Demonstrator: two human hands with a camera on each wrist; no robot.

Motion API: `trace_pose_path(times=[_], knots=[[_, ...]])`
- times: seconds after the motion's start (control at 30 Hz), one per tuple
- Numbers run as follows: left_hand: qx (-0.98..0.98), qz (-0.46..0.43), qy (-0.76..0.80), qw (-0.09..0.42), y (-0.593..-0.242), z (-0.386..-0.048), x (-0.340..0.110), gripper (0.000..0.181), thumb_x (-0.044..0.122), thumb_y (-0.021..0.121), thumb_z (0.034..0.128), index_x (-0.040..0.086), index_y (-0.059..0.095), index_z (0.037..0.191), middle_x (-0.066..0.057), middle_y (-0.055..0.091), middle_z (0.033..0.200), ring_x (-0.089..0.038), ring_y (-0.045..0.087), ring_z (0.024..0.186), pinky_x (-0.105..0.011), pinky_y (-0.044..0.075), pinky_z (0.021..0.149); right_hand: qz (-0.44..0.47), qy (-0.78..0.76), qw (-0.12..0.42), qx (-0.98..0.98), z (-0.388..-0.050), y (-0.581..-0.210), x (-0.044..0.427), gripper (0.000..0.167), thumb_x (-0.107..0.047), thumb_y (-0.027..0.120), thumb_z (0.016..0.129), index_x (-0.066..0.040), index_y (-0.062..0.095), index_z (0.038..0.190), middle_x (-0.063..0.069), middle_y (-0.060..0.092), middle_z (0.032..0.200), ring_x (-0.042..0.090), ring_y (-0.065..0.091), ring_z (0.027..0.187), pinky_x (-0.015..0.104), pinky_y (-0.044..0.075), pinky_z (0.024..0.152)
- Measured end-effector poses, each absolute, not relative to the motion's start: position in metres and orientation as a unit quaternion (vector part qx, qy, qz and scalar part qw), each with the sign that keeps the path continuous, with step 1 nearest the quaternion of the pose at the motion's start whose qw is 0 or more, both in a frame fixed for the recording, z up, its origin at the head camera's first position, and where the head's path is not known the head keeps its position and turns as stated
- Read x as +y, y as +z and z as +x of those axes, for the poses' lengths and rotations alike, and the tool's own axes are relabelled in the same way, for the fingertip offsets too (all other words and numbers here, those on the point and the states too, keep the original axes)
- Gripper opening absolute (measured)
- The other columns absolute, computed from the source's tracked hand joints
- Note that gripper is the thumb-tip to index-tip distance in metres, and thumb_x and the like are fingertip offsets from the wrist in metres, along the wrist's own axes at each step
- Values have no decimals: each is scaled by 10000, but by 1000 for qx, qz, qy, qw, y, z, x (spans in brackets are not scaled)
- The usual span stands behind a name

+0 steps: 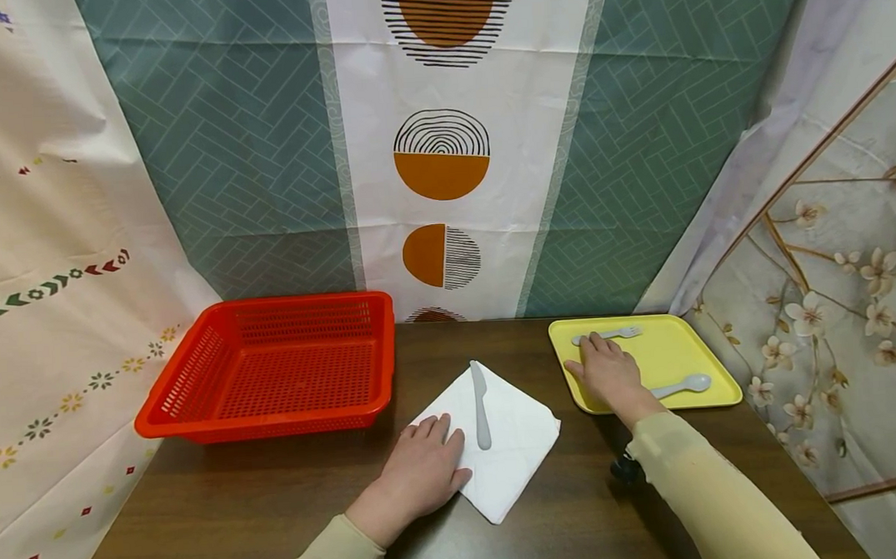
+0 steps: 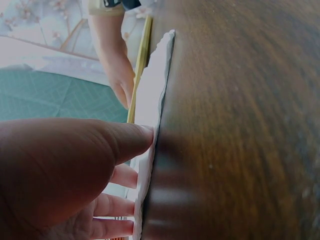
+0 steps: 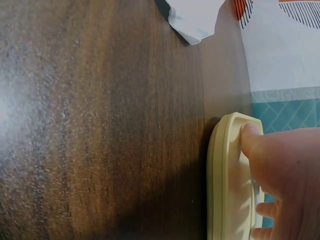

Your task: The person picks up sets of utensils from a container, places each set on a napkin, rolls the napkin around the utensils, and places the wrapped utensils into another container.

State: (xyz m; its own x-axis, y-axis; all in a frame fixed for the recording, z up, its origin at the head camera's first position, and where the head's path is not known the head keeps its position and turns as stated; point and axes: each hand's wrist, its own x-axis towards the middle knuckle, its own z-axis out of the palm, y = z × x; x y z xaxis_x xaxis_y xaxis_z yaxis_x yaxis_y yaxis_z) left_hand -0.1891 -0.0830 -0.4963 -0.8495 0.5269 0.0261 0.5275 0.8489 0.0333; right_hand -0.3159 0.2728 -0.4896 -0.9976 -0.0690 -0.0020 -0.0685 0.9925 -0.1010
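Note:
My left hand [image 1: 420,468] rests on the left corner of a folded white napkin [image 1: 515,431], its fingers spread and fairly straight. A grey plastic knife [image 1: 481,411] lies on the napkin, just right of those fingertips. In the left wrist view the thumb [image 2: 135,140] touches the napkin's edge. Over a yellow tray [image 1: 672,349], my right hand [image 1: 612,376] reaches with its fingertips at the handle of a grey plastic fork [image 1: 629,332]. Its thumb [image 3: 250,137] is by the tray's rim, apart from the fingers. A grey spoon [image 1: 694,382], partly hidden by that hand, lies nearer me.
A red plastic basket [image 1: 304,423] with perforated walls stands at the back left of the brown wooden table [image 1: 225,506]. Patterned cloths [image 1: 262,137] hang behind the table and along both sides.

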Motion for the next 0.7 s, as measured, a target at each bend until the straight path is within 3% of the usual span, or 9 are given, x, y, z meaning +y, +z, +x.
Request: trace_pose_path(times=[0.7], knots=[[-962, -271, -18, -4, -498, -191, -82, 589, 483, 738, 1025, 119, 673, 1484, -200, 579, 1575, -404, 545, 1431, -608, 454, 1161, -49, -48, -15, 998, -320, -489, 273, 658, -362, 553, 1166, 86, 411, 1627, 342, 425, 1643, 564, 404, 1508, 703, 362, 1204]])
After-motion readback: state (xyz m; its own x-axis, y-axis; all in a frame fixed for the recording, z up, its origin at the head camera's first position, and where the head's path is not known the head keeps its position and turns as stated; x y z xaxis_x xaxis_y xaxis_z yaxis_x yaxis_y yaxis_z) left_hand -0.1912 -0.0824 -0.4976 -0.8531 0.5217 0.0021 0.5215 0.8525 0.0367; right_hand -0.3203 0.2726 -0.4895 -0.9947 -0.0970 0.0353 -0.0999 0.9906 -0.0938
